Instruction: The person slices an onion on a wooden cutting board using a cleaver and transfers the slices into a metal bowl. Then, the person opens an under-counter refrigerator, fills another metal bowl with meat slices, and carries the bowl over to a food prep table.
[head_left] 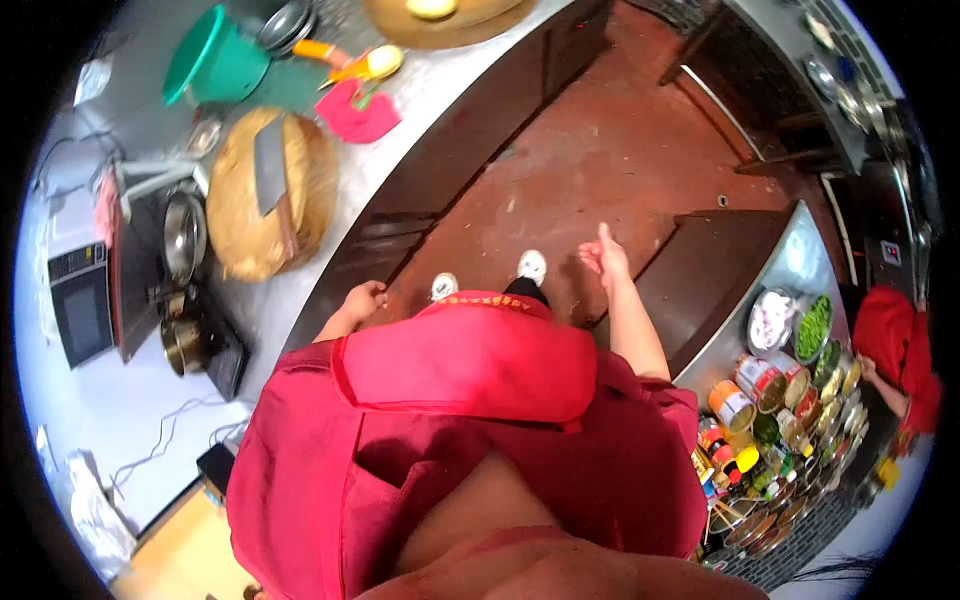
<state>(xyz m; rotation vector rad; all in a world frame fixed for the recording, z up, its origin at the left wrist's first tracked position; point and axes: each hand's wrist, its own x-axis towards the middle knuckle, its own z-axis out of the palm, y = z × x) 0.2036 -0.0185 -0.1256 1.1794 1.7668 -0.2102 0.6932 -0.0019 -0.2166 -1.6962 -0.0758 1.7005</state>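
My left hand [366, 300] hangs at the left of my body by the counter edge, its fingers curled in, with nothing visible in them. On the other side my right hand [605, 257] is held out over the red floor, empty, its fingers apart. Nearest to the left hand is the steel counter [347, 200]. A round wooden chopping board [232, 195] lies on it, with a cleaver [269, 165] across the top. Beyond the board are a crumpled red cloth [358, 113] and a yellow piece of food [383, 62] beside orange-handled tools [315, 50].
A green bucket [218, 60] and metal bowls [285, 25] stand at the upper left. On the right counter are a bowl of chopped onion [772, 320], chopped greens [815, 328], several cans [732, 405] and bottles. A person in red [888, 340] reaches in there. Dark cabinets [725, 265] border the floor.
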